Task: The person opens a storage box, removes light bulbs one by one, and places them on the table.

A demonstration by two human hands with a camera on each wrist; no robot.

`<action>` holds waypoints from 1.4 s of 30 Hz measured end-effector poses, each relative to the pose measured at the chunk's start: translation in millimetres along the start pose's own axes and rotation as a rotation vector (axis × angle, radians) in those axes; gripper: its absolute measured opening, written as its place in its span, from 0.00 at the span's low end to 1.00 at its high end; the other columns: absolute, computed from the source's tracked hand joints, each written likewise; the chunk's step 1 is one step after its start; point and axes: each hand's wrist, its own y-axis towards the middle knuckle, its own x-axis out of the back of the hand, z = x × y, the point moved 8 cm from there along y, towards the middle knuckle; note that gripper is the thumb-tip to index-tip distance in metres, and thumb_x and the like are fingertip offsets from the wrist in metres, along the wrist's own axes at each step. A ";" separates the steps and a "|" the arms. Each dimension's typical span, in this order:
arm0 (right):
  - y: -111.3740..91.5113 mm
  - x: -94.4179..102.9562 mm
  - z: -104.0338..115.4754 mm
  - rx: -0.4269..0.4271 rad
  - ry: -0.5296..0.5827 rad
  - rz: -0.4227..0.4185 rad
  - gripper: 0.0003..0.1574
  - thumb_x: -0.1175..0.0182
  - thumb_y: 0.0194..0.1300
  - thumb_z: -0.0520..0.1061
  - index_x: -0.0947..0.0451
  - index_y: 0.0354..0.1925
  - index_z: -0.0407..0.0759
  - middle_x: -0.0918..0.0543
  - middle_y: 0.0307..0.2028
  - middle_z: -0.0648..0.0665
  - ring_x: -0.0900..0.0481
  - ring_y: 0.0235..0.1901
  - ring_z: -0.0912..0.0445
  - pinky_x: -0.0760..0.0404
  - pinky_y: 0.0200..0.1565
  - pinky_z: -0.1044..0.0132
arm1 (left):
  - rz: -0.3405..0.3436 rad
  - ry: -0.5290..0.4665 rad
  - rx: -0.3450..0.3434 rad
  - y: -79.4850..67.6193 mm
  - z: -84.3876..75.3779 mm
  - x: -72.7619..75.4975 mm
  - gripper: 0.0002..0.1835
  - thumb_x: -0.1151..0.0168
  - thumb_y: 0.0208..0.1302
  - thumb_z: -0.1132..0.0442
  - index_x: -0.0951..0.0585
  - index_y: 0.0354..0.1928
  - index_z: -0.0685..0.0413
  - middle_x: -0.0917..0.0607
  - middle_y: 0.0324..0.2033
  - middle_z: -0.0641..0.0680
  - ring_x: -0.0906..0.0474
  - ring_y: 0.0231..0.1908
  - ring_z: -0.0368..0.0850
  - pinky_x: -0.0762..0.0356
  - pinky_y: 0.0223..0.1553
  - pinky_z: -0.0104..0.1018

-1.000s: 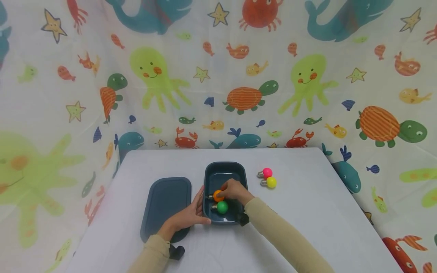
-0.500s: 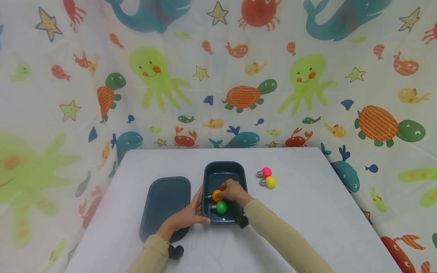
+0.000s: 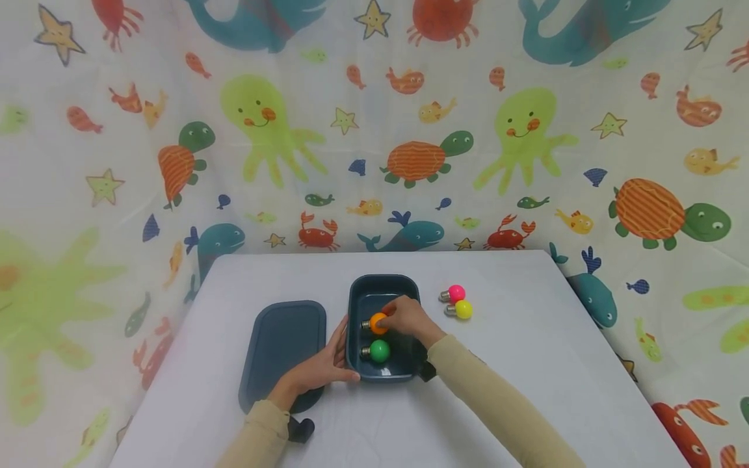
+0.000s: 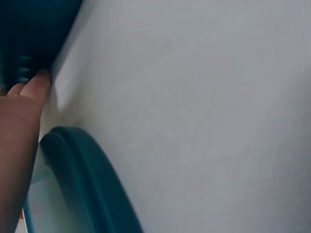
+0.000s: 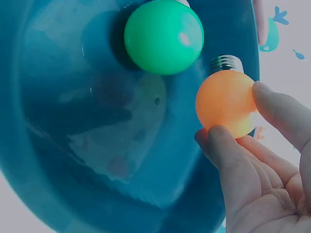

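White table [image 3: 556, 351]; right hand [image 3: 410, 317] half-curled, pinch-grip on orange bulb [image 5: 224, 103]

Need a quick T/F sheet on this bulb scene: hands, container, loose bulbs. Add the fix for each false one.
1. The right hand pinches the orange bulb. True.
2. That bulb is gripped by its metal base. False: the fingertips hold its round part.
3. The green bulb lies inside the container. True.
4. The container is covered. False: the lid lies on the table, to its left.
5. The left hand rests against the container's side. True.
6. All the bulbs are inside the container. False: the pink bulb and yellow bulb lie on the table, to its right.
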 end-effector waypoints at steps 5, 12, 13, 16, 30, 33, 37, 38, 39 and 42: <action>-4.0 10.5 -2.6 -0.004 0.010 -0.010 0.28 0.30 0.60 0.51 0.19 0.54 0.38 0.17 0.49 0.41 0.22 0.44 0.48 0.20 0.54 0.52 | -0.006 0.007 -0.005 0.3 -0.9 0.9 0.63 0.30 0.61 0.63 0.74 0.75 0.30 0.67 0.77 0.49 0.60 0.76 0.47 0.51 0.72 0.48; -5.7 20.5 -11.4 0.007 0.036 -0.049 0.28 0.31 0.60 0.50 0.19 0.55 0.39 0.17 0.49 0.41 0.22 0.44 0.49 0.18 0.52 0.54 | -0.012 0.007 0.001 1.4 2.4 1.4 0.63 0.30 0.60 0.63 0.73 0.75 0.28 0.66 0.77 0.48 0.60 0.75 0.46 0.50 0.72 0.47; -5.4 22.3 -12.9 0.006 0.044 -0.059 0.28 0.31 0.60 0.50 0.19 0.55 0.39 0.17 0.50 0.41 0.21 0.44 0.49 0.18 0.51 0.55 | -0.011 0.005 0.000 1.4 2.4 1.8 0.63 0.30 0.60 0.63 0.73 0.75 0.28 0.66 0.77 0.48 0.60 0.75 0.46 0.51 0.72 0.47; -4.1 27.7 -19.2 0.000 0.061 -0.086 0.28 0.31 0.60 0.50 0.20 0.56 0.39 0.17 0.50 0.41 0.21 0.45 0.49 0.18 0.51 0.56 | -0.011 0.002 -0.007 1.4 2.2 3.2 0.64 0.29 0.59 0.62 0.73 0.75 0.29 0.66 0.77 0.49 0.60 0.75 0.47 0.51 0.72 0.47; -20.3 66.6 -50.8 -0.072 0.160 -0.226 0.31 0.33 0.64 0.49 0.25 0.62 0.40 0.19 0.55 0.40 0.22 0.52 0.45 0.21 0.55 0.50 | 0.015 -0.013 -0.045 5.0 4.4 8.5 0.65 0.29 0.59 0.62 0.75 0.75 0.31 0.68 0.77 0.48 0.63 0.76 0.46 0.51 0.72 0.47; -25.3 72.8 -59.3 -0.075 0.169 -0.249 0.31 0.33 0.64 0.49 0.25 0.62 0.40 0.20 0.56 0.39 0.22 0.53 0.46 0.21 0.56 0.50 | 0.018 -0.012 -0.046 5.1 4.0 9.7 0.65 0.29 0.59 0.62 0.74 0.75 0.30 0.67 0.77 0.48 0.63 0.75 0.46 0.51 0.72 0.46; -30.7 80.5 -69.1 -0.068 0.184 -0.276 0.31 0.33 0.64 0.49 0.25 0.63 0.40 0.19 0.55 0.38 0.22 0.53 0.46 0.21 0.56 0.50 | 0.024 -0.015 -0.049 5.5 2.5 12.3 0.65 0.28 0.59 0.62 0.75 0.75 0.31 0.68 0.77 0.48 0.63 0.75 0.46 0.51 0.72 0.47; -32.0 82.3 -71.1 -0.066 0.188 -0.282 0.31 0.33 0.64 0.49 0.25 0.63 0.39 0.19 0.55 0.38 0.22 0.53 0.46 0.21 0.56 0.50 | 0.025 -0.014 -0.048 5.6 2.2 13.0 0.65 0.29 0.59 0.62 0.75 0.75 0.31 0.68 0.77 0.48 0.63 0.76 0.46 0.51 0.72 0.47; -33.3 83.9 -73.5 -0.066 0.193 -0.285 0.32 0.33 0.64 0.49 0.26 0.63 0.39 0.19 0.55 0.38 0.23 0.53 0.45 0.22 0.56 0.50 | 0.026 -0.013 -0.048 5.8 2.1 13.7 0.65 0.29 0.59 0.63 0.75 0.75 0.31 0.68 0.77 0.48 0.63 0.76 0.46 0.51 0.72 0.47; -36.6 87.3 -78.8 -0.064 0.197 -0.287 0.32 0.34 0.64 0.50 0.26 0.63 0.39 0.19 0.55 0.38 0.24 0.53 0.45 0.22 0.56 0.49 | 0.026 -0.004 -0.044 6.4 2.0 15.7 0.65 0.28 0.59 0.62 0.75 0.75 0.32 0.68 0.77 0.48 0.64 0.76 0.45 0.51 0.72 0.47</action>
